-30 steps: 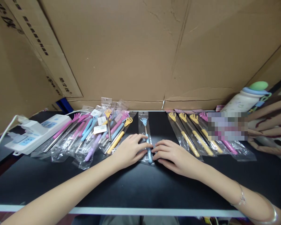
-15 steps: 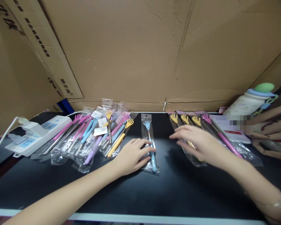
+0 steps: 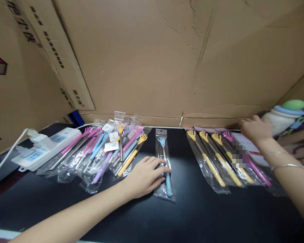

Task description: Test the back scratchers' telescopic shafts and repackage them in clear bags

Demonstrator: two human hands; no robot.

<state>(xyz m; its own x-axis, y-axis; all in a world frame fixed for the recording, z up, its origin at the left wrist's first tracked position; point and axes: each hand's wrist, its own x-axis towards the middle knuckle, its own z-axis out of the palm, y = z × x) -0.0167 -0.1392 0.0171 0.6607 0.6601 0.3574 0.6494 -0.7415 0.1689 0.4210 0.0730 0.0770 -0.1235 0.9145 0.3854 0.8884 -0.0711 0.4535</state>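
A blue back scratcher [image 3: 168, 182] in a clear bag lies upright in view on the black tabletop. My left hand [image 3: 147, 175] rests over its shaft and handle, fingers stretched out and thumb apart. At the far right, my right hand [image 3: 257, 130] has its fingers curled down beside the bottle; anything in them is hidden. Below and left of that hand lie three bagged yellow back scratchers [image 3: 214, 168] and a pink one [image 3: 259, 173], side by side with heads toward the back.
Bagged back scratchers [image 3: 101, 165] of several colours, some with white labels, pile at left beside a white power strip [image 3: 50, 145]. Cardboard [image 3: 147, 67] walls the back. At right are a white bottle [image 3: 281, 121], a flat white-and-pink item [image 3: 250, 148] and another person's blurred hand [image 3: 297, 140].
My right hand has moved from above the yellow back scratchers to the back right, beside the bottle, and its fingers have curled. My left hand stays on the blue back scratcher. The view shifted slightly.
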